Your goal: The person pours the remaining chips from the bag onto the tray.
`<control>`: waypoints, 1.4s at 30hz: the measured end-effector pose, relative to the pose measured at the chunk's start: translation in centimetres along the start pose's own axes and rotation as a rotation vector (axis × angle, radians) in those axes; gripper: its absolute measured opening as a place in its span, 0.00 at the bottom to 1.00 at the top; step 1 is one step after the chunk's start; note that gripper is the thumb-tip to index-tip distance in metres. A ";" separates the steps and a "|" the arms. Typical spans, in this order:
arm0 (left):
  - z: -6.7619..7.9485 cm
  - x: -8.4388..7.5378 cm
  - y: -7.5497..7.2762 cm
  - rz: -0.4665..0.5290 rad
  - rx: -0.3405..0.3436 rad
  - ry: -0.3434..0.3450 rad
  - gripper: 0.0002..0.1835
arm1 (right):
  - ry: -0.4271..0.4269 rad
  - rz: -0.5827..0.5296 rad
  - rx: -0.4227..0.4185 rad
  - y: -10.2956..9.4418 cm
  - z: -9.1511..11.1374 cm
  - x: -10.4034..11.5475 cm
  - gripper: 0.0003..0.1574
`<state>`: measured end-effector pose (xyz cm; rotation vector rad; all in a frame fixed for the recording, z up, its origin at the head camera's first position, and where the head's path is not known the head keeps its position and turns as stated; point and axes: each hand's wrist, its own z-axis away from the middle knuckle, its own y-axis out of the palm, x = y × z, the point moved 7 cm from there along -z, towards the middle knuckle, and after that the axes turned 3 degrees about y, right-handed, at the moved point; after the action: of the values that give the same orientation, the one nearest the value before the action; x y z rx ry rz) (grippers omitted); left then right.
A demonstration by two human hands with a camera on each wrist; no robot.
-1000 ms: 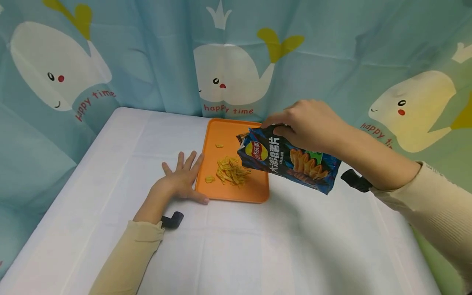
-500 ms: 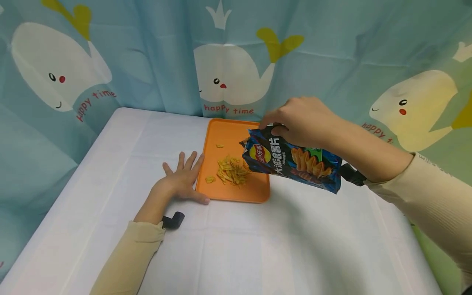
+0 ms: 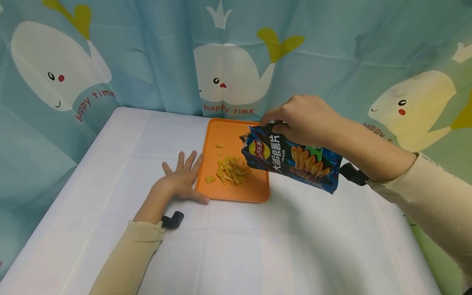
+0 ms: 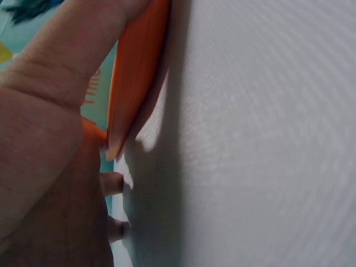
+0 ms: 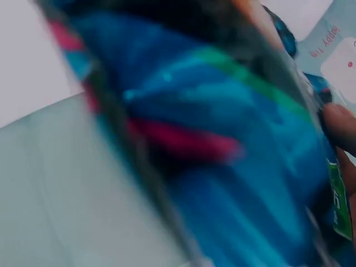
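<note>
High over the right side of an orange tray (image 3: 256, 190), my right hand (image 3: 306, 121) pinches a blue potato chip bag (image 3: 280, 153) near its torn end. The bag tilts, its torn end lower left toward the tray. In the right wrist view the bag (image 5: 222, 139) fills most of the picture, blurred, with part of the hand (image 5: 340, 133) at the right. A heap of yellow chip strips (image 3: 232, 170) and a few loose pieces (image 3: 209, 179) lie on the tray. My left hand (image 3: 178, 183), fingers spread, rests at the tray's left edge; the left wrist view shows its thumb beside the tray wall (image 4: 136, 83).
A white cloth (image 3: 236, 254) covers the table. Behind it hangs a blue curtain (image 3: 155, 53) printed with white whales. A black wrist camera mount (image 3: 173, 220) sits on the left wrist and another (image 3: 352, 174) on the right.
The bag and right hand have shifted slightly and its torn end has drawn a little right. One more small piece lies on the tray. The left hand stays in place.
</note>
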<state>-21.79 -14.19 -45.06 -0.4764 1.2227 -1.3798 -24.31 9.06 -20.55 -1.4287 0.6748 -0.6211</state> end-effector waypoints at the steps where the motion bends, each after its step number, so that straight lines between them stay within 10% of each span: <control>1: 0.0 0.0 0.0 -0.002 0.000 0.000 0.78 | 0.000 0.001 0.003 0.0 0.0 0.0 0.14; 42: -0.1 0.2 0.0 0.002 0.002 -0.011 0.79 | -0.041 0.022 -0.032 -0.5 -0.4 0.8 0.15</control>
<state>-21.91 -14.31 -45.21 -0.4811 1.2130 -1.3751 -24.07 8.24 -20.09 -1.4585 0.6702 -0.5652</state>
